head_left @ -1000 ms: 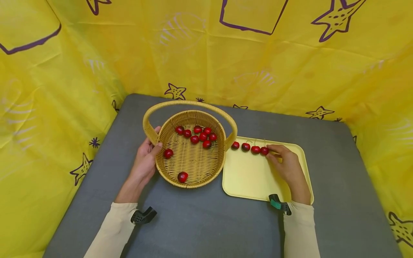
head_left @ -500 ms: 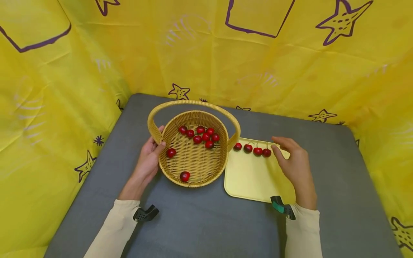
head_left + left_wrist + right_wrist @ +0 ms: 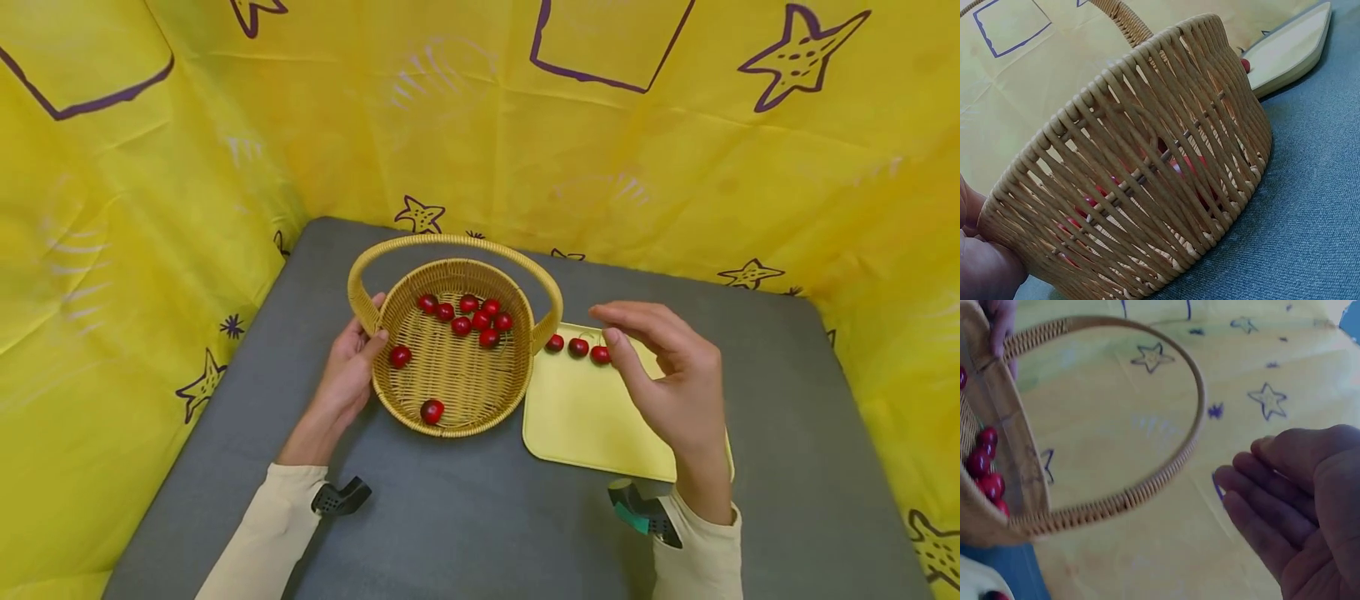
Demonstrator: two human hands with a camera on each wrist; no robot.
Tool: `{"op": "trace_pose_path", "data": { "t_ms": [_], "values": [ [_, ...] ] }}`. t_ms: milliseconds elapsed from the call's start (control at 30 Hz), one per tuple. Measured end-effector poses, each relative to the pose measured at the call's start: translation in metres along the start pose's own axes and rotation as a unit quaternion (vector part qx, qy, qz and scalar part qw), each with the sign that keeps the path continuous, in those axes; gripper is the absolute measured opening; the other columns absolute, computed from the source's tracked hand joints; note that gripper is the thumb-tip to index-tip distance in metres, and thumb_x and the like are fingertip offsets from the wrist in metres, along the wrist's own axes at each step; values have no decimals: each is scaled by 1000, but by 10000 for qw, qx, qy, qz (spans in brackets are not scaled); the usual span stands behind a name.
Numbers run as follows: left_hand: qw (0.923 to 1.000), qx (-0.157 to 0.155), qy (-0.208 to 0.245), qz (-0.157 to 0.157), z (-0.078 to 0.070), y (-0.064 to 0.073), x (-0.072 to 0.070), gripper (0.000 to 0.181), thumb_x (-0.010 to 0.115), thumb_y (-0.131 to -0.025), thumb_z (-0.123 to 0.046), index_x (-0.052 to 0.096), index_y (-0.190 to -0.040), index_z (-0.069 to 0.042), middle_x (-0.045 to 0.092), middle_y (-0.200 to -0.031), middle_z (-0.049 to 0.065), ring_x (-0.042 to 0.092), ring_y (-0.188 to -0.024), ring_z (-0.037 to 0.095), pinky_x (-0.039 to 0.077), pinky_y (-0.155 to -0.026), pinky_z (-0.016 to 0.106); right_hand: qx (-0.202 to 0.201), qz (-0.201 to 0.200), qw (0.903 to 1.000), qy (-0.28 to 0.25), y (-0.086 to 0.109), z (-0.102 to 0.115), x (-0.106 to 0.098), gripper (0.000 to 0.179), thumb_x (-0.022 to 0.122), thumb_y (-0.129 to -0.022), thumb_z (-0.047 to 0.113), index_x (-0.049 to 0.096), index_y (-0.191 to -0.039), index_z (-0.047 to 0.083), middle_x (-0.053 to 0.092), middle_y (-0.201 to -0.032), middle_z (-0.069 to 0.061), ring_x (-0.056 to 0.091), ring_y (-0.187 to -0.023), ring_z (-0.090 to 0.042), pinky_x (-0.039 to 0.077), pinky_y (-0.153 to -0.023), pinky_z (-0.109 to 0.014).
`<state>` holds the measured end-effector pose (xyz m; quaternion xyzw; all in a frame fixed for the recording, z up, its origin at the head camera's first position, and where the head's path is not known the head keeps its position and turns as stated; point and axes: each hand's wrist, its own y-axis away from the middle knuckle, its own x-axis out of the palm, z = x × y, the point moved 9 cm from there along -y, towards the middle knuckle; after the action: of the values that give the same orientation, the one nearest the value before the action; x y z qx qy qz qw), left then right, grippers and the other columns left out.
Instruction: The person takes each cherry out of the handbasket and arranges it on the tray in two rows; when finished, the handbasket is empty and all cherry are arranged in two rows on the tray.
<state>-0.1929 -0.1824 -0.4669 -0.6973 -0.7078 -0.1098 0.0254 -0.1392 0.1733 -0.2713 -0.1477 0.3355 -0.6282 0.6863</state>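
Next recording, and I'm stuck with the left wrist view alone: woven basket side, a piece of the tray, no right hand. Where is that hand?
Observer: In the head view, the right hand is raised in front of the tray, covering part of it.

Operator: Is it holding anything?

Observer: The right wrist view shows nothing between its fingers.

Operator: Bits of red show through the side of the basket. What's inside?

Observer: Looking in from above, the head view shows ten cherries.

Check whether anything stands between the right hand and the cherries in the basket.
Yes: the handle's right side and the basket's right rim stand between the right hand and those cherries, but in the head view nothing covers them.
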Motion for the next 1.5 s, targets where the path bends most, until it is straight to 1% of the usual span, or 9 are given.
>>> {"op": "trace_pose_path", "data": {
  "t_ms": [267,433,600,700,900,1033,1167,1367,1500],
  "values": [
    [10000,-5,75,4,2,2,-2,62,41,-111,3,26,-169,-11,31,-171,8,32,-154,21,29,-124,39,-257,1361,9896,390,-10,4,62,32,77,-93,0,80,-122,15,76,-117,3,65,-93,-11,49,-72,-22],
    [10000,55,61,48,1,2,0,62,42,-111,3,26,-169,-11,32,-171,8,32,-154,24,28,-125,41,-30,2249,9714,761,-19,-6,102,27,75,-101,20,77,-128,22,72,-124,12,66,-106,-5,55,-85,-28],
    [9999,129,-14,112,-1,1,-1,63,42,-111,3,25,-169,-11,30,-172,8,31,-155,24,29,-125,42,-50,2714,9528,1356,-41,-16,138,26,71,-103,12,76,-128,14,74,-124,3,68,-106,-9,57,-89,-30],
    [9999,107,20,58,-2,1,-5,62,42,-111,3,25,-169,-11,30,-172,8,32,-155,24,29,-124,42,21,3377,9189,2041,-52,-26,169,28,69,-102,3,76,-128,10,73,-123,-1,66,-109,-14,56,-91,-29],
    [9999,97,125,-28,-2,2,-10,61,42,-111,3,28,-169,-12,31,-172,7,32,-155,22,31,-124,37,640,4674,8110,3460,-59,-59,214,30,60,-101,-9,77,-110,14,69,-104,-1,60,-93,-17,52,-78,-29],
    [9998,79,126,97,1,2,-3,62,42,-111,3,26,-169,-12,31,-172,6,32,-155,23,32,-122,34,1414,4844,7832,3633,-56,-92,219,32,58,-100,-12,73,-96,17,62,-92,-2,53,-84,-19,45,-70,-31],
    [9997,143,154,102,2,1,1,62,42,-111,3,26,-169,-11,32,-171,6,32,-155,24,35,-119,29,1839,4785,7823,3537,-50,-121,221,28,58,-101,-9,73,-91,11,56,-88,-3,51,-82,-19,41,-66,-30],
    [9995,153,238,138,1,-1,3,62,41,-111,4,25,-169,-11,31,-172,7,32,-155,24,33,-121,32,1521,4575,8074,3401,-45,-142,227,27,60,-96,-12,61,-76,7,50,-79,-6,48,-76,-20,34,-62,-30],
    [9993,179,306,127,0,-1,1,62,42,-111,4,25,-169,-9,31,-172,6,32,-155,22,33,-121,31,1336,4461,8204,3318,-45,-147,231,16,71,-96,-4,73,-85,8,65,-89,-5,58,-83,-19,46,-69,-31]
  ]
}}
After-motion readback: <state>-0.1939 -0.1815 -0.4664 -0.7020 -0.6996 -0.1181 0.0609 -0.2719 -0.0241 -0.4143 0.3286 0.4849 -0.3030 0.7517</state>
